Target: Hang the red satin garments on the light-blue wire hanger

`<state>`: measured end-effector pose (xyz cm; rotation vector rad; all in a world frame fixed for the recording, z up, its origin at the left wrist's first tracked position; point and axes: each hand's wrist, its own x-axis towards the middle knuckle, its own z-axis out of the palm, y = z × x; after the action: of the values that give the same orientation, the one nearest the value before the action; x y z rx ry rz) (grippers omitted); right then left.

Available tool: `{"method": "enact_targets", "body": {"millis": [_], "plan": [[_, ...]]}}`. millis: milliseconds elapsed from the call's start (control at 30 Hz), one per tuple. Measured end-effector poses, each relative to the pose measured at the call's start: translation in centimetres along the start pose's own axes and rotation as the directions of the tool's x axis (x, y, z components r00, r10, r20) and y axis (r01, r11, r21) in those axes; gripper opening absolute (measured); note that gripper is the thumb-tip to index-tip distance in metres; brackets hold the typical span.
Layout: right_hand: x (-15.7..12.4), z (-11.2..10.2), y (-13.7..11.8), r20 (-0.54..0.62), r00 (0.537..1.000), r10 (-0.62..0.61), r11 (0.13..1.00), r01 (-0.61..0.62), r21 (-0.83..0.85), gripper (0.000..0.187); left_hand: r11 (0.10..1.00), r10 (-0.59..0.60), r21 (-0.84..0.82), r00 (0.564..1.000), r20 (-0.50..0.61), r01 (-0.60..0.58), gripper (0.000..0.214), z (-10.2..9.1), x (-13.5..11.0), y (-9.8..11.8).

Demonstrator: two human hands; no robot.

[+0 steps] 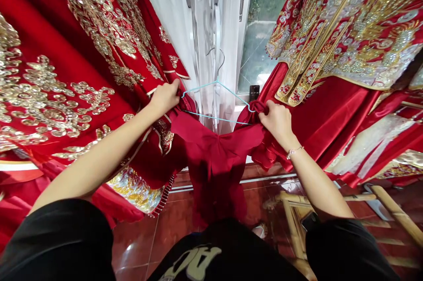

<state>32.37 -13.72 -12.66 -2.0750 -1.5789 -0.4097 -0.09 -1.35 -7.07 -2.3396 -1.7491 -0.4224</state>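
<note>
A plain dark red garment (214,157) hangs down from a light blue wire hanger (216,100) in front of me. My left hand (165,95) is closed on the garment's left shoulder at the hanger's left end. At the right end, my right hand (276,120) grips bunched red cloth over the hanger's tip. A thin bracelet sits on my right wrist. The hanger's metal hook points up toward the white sheer curtain (201,29).
Red robes with heavy gold embroidery hang on the left (66,60) and right (346,29). A window (264,16) lies behind, with a small dark device (254,91) on its sill. A bamboo chair (297,210) stands on the glossy red tile floor at lower right.
</note>
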Motion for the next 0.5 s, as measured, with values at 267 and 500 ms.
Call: {"method": "enact_targets", "body": {"millis": [267, 500], "plan": [[3.0, 3.2, 4.4, -0.008, 0.99, 0.14, 0.783, -0.106, 0.613, 0.028, 0.941, -0.281, -0.169, 0.956, 0.089, 0.292, 0.035, -1.7, -0.3, -4.9], [-1.6, 8.6, 5.7, 0.053, 0.871, 0.488, 0.12, -0.128, 0.984, 0.027, 0.665, -0.408, -0.714, 0.907, -0.104, 0.217, 0.039, 5.0, -6.9, -4.8]]}}
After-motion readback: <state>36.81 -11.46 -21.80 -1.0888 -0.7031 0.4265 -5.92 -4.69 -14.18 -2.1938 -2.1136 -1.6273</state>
